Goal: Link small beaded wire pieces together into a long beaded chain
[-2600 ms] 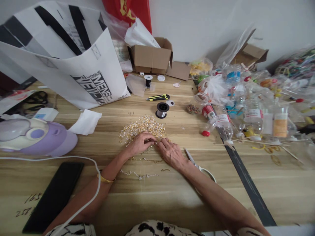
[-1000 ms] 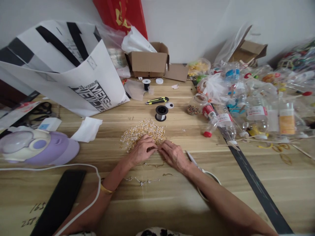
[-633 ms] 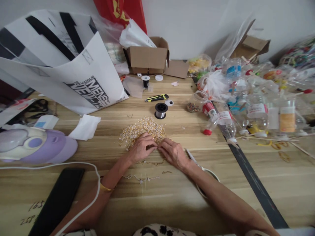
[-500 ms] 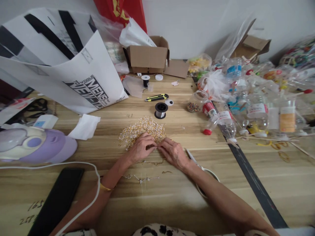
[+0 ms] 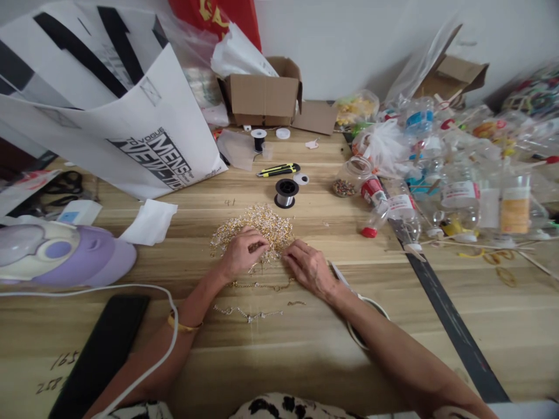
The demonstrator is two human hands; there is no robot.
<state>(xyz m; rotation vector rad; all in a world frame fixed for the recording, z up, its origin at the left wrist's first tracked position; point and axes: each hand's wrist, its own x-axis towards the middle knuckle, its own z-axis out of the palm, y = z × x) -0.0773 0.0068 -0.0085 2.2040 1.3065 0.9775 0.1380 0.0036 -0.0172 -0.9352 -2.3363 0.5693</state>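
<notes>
A heap of small gold and silver beads or chain pieces (image 5: pixel 262 220) lies on the wooden table. My left hand (image 5: pixel 245 249) is at the heap's near left edge, thumb and forefinger pinched; whatever sits between them is too small to make out. Across a small gap, my right hand (image 5: pixel 309 265) rests on its side right of the heap with fingers bent together, their tips hiding anything held. Below the hands lie a gold chain (image 5: pixel 257 285), a silver chain (image 5: pixel 251 316) and a short chain piece (image 5: pixel 297 302). Partly under my right forearm are white-handled scissors (image 5: pixel 371 305).
Behind the heap stand a wire spool (image 5: pixel 286 194) and a yellow-black cutter knife (image 5: pixel 278 170). Plastic bottles (image 5: pixel 458 198) crowd the right side. At left are a white bag (image 5: pixel 174 134), a purple device (image 5: pixel 87 256) and a white cable (image 5: pixel 174 326) crossing my left forearm.
My hands were together at the fingertips and have parted. The left has moved left and slightly away from me; the right has stayed nearly in place.
</notes>
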